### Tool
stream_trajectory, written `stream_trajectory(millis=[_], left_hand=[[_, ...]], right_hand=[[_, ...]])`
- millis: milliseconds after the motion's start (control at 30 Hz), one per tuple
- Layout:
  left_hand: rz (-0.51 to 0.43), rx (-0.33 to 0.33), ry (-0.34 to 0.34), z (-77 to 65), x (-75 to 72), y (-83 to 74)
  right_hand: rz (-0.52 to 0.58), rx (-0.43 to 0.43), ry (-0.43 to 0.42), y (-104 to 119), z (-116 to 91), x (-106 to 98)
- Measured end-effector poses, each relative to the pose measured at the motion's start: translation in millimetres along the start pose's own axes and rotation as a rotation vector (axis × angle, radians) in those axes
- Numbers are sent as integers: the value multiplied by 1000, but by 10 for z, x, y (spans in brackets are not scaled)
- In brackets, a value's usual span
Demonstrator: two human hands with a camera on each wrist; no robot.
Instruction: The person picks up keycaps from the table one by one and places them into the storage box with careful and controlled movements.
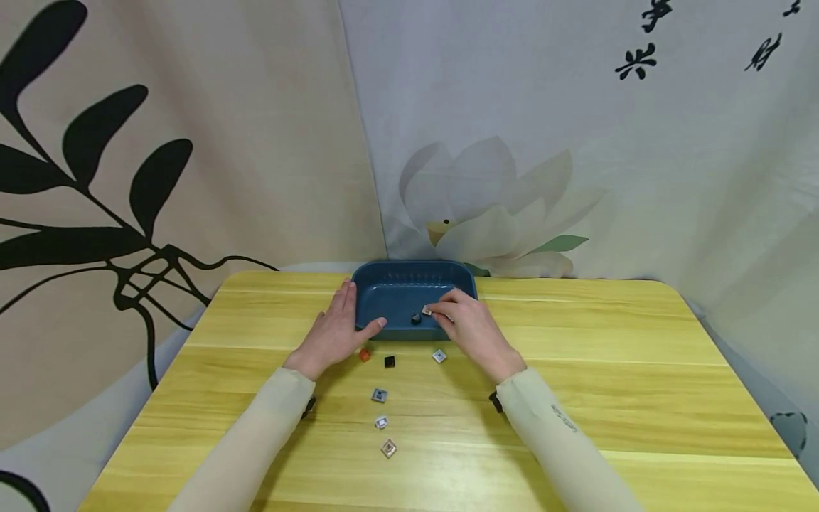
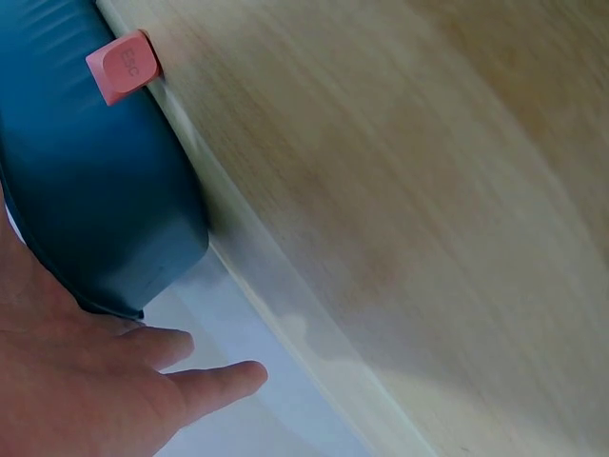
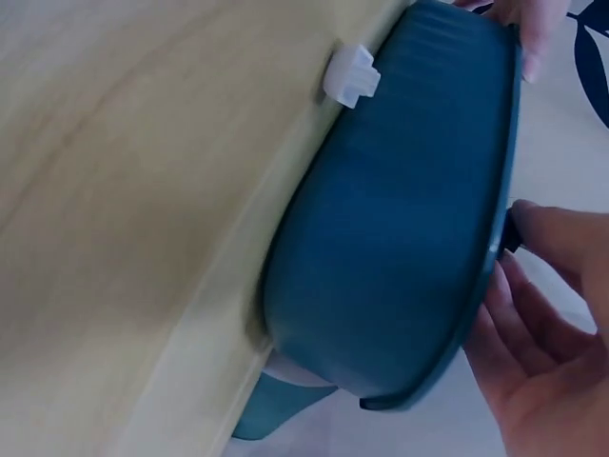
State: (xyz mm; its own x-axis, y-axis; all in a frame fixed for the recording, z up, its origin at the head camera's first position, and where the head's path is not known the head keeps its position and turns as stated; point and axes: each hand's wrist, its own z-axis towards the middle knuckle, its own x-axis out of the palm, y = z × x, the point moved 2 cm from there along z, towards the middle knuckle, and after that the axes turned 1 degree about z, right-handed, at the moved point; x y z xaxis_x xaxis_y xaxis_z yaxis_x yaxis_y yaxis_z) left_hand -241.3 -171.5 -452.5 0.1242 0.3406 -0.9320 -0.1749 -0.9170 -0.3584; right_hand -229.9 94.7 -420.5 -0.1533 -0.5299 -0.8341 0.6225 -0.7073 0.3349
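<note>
A dark blue tray (image 1: 409, 332) stands at the table's far edge. My left hand (image 1: 334, 328) lies along its left side, fingers straight and thumb over the front rim. My right hand (image 1: 472, 328) reaches over the tray's front right part, thumb and forefinger pinching a small pale-topped keycap (image 1: 426, 311). Beside those fingertips a black keycap (image 1: 416, 319) shows in the tray. Just in front of the tray are an orange-red Esc keycap (image 2: 126, 67), a black keycap (image 1: 389, 361) and a white keycap (image 3: 350, 75), its open underside showing in the right wrist view.
Nearer me, between the forearms, a grey keycap (image 1: 379, 395), a white keycap (image 1: 381, 422) and a beige keycap (image 1: 388, 448) lie in a rough line on the wooden table (image 1: 608, 384). A printed curtain (image 1: 288, 128) hangs right behind the table's far edge.
</note>
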Motion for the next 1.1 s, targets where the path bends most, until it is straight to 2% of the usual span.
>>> stream_trajectory(millis=[600, 933, 1100], left_hand=[[-4, -1, -4, -7, -9, -13], [-4, -2, 0, -9, -22, -19], [-4, 2, -2, -13, -27, -21]], right_hand=[[-8, 130, 67, -62, 114, 160], [-33, 173, 98, -81, 156, 212], [-43, 166, 83, -86, 149, 219]])
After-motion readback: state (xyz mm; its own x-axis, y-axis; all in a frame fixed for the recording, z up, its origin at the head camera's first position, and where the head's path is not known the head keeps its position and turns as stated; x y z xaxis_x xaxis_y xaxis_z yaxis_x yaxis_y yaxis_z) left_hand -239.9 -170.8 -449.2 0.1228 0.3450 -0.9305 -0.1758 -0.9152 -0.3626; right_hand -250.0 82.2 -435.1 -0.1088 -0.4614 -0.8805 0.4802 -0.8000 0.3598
